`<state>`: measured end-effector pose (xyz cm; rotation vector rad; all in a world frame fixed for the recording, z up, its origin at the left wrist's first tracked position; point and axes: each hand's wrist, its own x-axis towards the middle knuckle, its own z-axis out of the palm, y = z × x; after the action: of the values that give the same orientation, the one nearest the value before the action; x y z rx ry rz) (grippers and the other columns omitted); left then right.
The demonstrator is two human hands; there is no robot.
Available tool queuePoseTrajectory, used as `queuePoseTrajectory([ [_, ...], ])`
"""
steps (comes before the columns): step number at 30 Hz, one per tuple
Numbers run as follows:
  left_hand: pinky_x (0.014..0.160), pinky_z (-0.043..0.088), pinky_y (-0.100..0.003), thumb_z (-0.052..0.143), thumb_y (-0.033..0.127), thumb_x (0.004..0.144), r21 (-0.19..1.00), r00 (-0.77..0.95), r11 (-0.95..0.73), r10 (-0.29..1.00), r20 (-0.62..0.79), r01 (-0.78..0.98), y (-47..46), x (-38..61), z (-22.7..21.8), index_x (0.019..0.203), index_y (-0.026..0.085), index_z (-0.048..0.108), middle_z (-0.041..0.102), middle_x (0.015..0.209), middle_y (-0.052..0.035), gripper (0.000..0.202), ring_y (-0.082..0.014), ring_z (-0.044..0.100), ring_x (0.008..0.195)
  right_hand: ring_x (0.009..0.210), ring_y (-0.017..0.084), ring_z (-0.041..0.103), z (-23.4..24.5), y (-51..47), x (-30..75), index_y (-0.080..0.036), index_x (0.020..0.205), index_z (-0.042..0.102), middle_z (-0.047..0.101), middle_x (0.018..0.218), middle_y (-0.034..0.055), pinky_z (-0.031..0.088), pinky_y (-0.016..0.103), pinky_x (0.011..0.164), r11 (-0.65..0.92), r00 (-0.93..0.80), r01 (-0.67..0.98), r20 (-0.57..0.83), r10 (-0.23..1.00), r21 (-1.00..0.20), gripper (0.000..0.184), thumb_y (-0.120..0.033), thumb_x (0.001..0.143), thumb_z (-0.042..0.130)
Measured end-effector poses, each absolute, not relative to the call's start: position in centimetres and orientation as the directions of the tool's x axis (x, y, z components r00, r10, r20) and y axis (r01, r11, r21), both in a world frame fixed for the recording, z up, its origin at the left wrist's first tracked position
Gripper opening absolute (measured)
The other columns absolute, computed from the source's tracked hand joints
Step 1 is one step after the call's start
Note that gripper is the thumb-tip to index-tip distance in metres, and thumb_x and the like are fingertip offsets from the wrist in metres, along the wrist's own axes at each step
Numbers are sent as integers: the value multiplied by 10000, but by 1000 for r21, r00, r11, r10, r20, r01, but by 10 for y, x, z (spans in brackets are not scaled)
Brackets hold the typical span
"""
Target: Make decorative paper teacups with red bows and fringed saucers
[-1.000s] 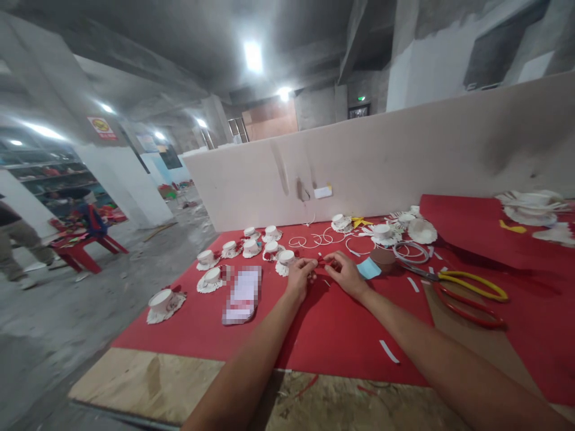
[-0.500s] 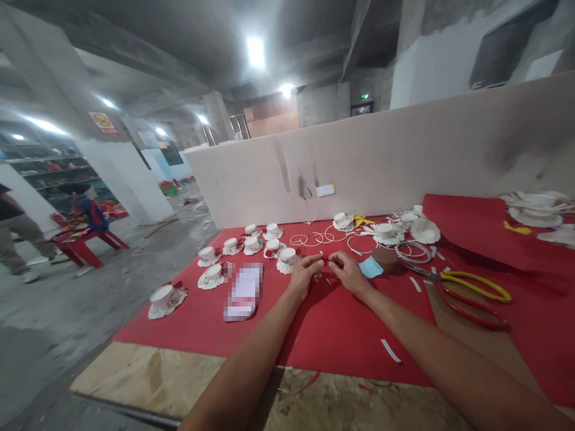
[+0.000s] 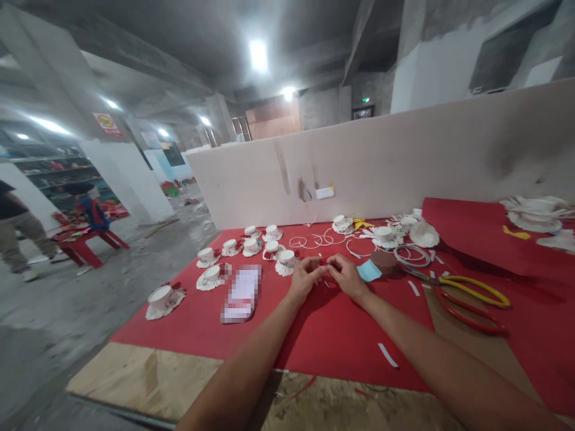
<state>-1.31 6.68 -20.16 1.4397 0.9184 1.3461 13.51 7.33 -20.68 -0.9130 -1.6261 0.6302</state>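
My left hand (image 3: 307, 276) and my right hand (image 3: 344, 274) meet over the red sheet (image 3: 332, 341) on the table. Both are closed, fingertips pinched around a small red piece (image 3: 323, 261) whose kind I cannot make out; the fingers cover most of it. Just left of my left hand sits a small white hat-shaped piece (image 3: 286, 260) with a frilled brim. Several like it stand farther left, among them one hat-shaped piece (image 3: 160, 297) near the sheet's left edge. To the right of my right hand lie a light blue paper slip (image 3: 369, 271) and a brown disc (image 3: 385, 260).
Large scissors (image 3: 476, 292) with one yellow and one red handle lie at right, beside coiled wire (image 3: 412, 255). A pixelated phone-shaped object (image 3: 242, 293) lies left. A tall pale board (image 3: 381, 161) stands behind. A person (image 3: 20, 224) stands by a red stool (image 3: 90, 242).
My fingertips have drawn closer together around the small red piece, and my left fingers have curled more. The view has shifted slightly; the things on the table stay put.
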Motion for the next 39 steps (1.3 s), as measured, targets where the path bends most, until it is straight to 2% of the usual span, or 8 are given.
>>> queuePoseTrajectory([
  [6, 438, 391, -204, 693, 366, 700, 949, 128, -312, 940, 316, -48, 60, -11, -196, 971, 120, 623, 591, 668, 2, 373, -73, 497, 448, 419, 129, 473, -212, 77, 134, -207, 762, 504, 498, 501, -54, 399, 247, 423, 476, -105, 115, 465, 879, -872, 125, -329, 785, 482],
  [10, 432, 389, -212, 669, 375, 722, 944, 125, -331, 937, 327, 7, 60, -10, -196, 990, 94, 640, 596, 612, -7, 389, -77, 476, 425, 626, 150, 578, -212, 77, 133, -203, 807, 505, 583, 705, -3, 475, 272, 581, 522, -65, 120, 518, 853, -845, 105, -288, 750, 528],
  [12, 431, 383, -216, 660, 380, 730, 941, 113, -337, 937, 331, 39, 61, -11, -197, 993, 84, 648, 573, 543, 3, 396, -83, 464, 408, 741, 166, 594, -210, 75, 133, -201, 831, 520, 600, 794, 20, 479, 298, 693, 552, -54, 153, 551, 833, -820, 113, -257, 735, 542],
  [14, 432, 379, -219, 656, 381, 735, 937, 105, -344, 936, 337, 61, 63, -11, -199, 987, 83, 655, 572, 520, 2, 391, -87, 462, 404, 761, 175, 581, -208, 73, 133, -197, 828, 543, 596, 808, 28, 463, 317, 732, 571, -47, 202, 575, 817, -796, 105, -236, 730, 547],
  [19, 451, 396, -226, 652, 382, 738, 930, 113, -360, 930, 351, 78, 63, -12, -200, 975, 97, 667, 606, 549, -17, 371, -102, 498, 427, 680, 169, 535, -206, 71, 135, -197, 741, 557, 563, 721, 11, 433, 307, 675, 588, -58, 276, 597, 800, -760, 40, -233, 743, 540],
  [24, 452, 402, -227, 657, 371, 731, 936, 111, -349, 933, 343, 39, 62, -11, -198, 979, 103, 667, 607, 549, -16, 366, -103, 502, 427, 612, 157, 541, -208, 72, 134, -199, 766, 518, 553, 669, -4, 440, 278, 591, 577, -69, 262, 582, 810, -773, 53, -245, 775, 493],
  [31, 482, 413, -238, 635, 379, 750, 906, 114, -398, 916, 385, 145, 63, -11, -202, 993, 109, 670, 604, 557, -15, 365, -109, 512, 445, 730, 186, 564, -207, 70, 133, -199, 791, 561, 592, 776, 34, 449, 327, 708, 598, -49, 300, 614, 788, -744, 76, -221, 725, 532],
  [39, 486, 404, -233, 675, 355, 713, 925, 122, -373, 924, 363, 69, 63, -10, -201, 1024, 99, 648, 589, 571, 1, 403, -102, 508, 457, 677, 173, 617, -213, 78, 134, -189, 797, 548, 637, 733, 39, 497, 297, 631, 569, -38, 234, 578, 815, -788, 100, -248, 738, 493],
])
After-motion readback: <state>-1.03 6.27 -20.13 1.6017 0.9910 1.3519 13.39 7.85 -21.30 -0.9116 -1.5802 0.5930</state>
